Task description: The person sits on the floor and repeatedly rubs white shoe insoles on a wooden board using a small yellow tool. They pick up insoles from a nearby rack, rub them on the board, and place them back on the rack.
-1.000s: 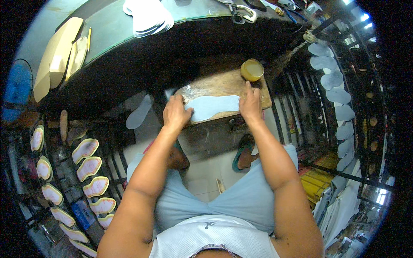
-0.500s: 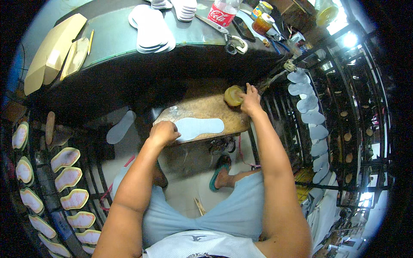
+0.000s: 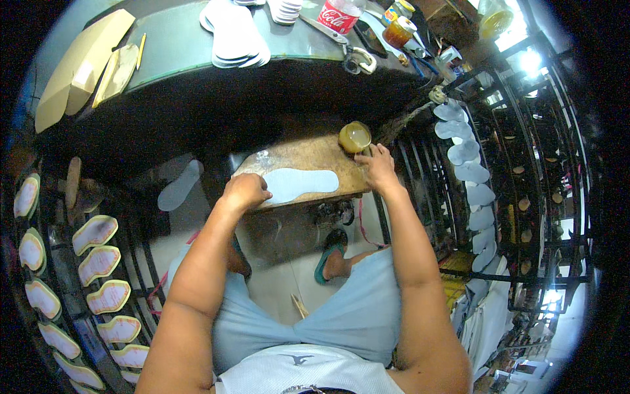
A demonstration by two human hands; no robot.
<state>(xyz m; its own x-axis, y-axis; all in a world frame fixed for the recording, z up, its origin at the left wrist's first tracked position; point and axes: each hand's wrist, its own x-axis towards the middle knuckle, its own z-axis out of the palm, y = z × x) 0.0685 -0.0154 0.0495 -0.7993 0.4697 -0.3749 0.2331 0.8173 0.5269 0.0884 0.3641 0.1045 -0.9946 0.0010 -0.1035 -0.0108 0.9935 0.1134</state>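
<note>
A pale blue-white insole (image 3: pixel 302 184) lies flat on a worn wooden board (image 3: pixel 269 159) in front of me. My left hand (image 3: pixel 245 192) is closed on the insole's left end, thumb and fingers pinching its edge. Near the board's right end, my right hand (image 3: pixel 378 168) has its fingers bent, with the fingertips pinched together just below a yellowish round pot (image 3: pixel 355 138). Something small and dark shows at those fingertips, too blurred to name. Pale contents are visible inside the pot, which stands at the board's far right corner.
A dark-edged table (image 3: pixel 177 62) beyond holds stacked white insoles (image 3: pixel 236 36), scissors (image 3: pixel 357 60), a bottle (image 3: pixel 338 16), jars and a cardboard box (image 3: pixel 82 69). Racks of insoles (image 3: pixel 108 297) stand at left, another rack (image 3: pixel 472 172) at right. A grey insole (image 3: pixel 180 186) lies left of the board.
My right hand has drawn back from the pot's rim toward me, its fingers now below the pot. My left hand keeps its hold on the insole. The whole view has shifted slightly.
</note>
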